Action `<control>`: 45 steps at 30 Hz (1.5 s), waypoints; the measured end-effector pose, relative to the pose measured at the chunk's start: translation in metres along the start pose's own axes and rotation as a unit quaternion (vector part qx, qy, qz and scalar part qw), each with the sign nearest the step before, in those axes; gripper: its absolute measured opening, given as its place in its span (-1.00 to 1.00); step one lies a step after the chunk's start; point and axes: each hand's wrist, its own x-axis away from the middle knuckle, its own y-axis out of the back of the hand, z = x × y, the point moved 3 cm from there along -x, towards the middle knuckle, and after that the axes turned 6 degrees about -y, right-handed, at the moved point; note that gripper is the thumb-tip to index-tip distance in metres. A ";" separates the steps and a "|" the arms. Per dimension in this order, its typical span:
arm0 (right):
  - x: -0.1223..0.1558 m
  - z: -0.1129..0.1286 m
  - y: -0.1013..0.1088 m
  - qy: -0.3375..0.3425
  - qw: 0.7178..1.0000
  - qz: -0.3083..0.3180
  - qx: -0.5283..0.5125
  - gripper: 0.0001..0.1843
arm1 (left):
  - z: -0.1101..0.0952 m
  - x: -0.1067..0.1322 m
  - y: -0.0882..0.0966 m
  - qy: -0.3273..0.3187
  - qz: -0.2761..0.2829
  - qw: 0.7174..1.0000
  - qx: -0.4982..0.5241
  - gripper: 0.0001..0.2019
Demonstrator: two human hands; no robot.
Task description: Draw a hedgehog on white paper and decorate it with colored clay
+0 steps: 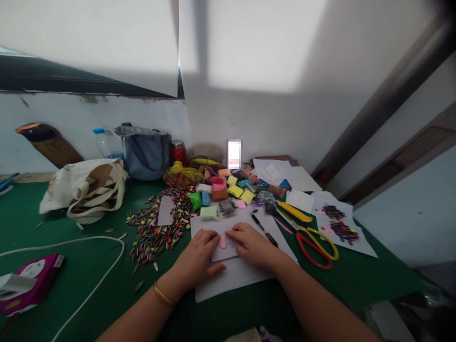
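A flattened pink clay piece (223, 242) lies on a small white card (223, 255), which rests on a larger white sheet (210, 287). My left hand (200, 254) is at the left of the card, thumb spread away from the fingers, its fingertips beside the clay. From the other side, my right hand (251, 243) lies on the card with its index finger stretched toward the top of the clay. Faint drawn lines show on the card by the right fingers. Whether the fingertips touch the clay I cannot tell. A black pen (264, 229) lies right of my right hand.
Sunflower seeds (146, 237) and coloured beads spread to the left. Clay packets (219, 194) pile up behind the sheet. At right are scissors (315, 242), a yellow cutter (295, 212) and seed-decorated cards (344, 232). A phone (234, 153) stands at the back; a white cable (107, 280) curves left.
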 end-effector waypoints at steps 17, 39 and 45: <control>0.000 0.001 0.001 0.004 1.000 0.005 0.006 -0.47 | 0.000 -0.001 0.002 -0.010 -0.001 1.000 0.008 -0.42; 0.001 0.002 0.001 0.003 1.000 -0.001 0.008 -0.48 | -0.001 -0.003 -0.001 -0.003 0.009 1.000 -0.009 -0.36; 0.001 -0.001 0.003 0.015 1.000 0.011 -0.017 -0.45 | 0.000 -0.002 0.001 -0.004 0.002 1.000 -0.001 -0.36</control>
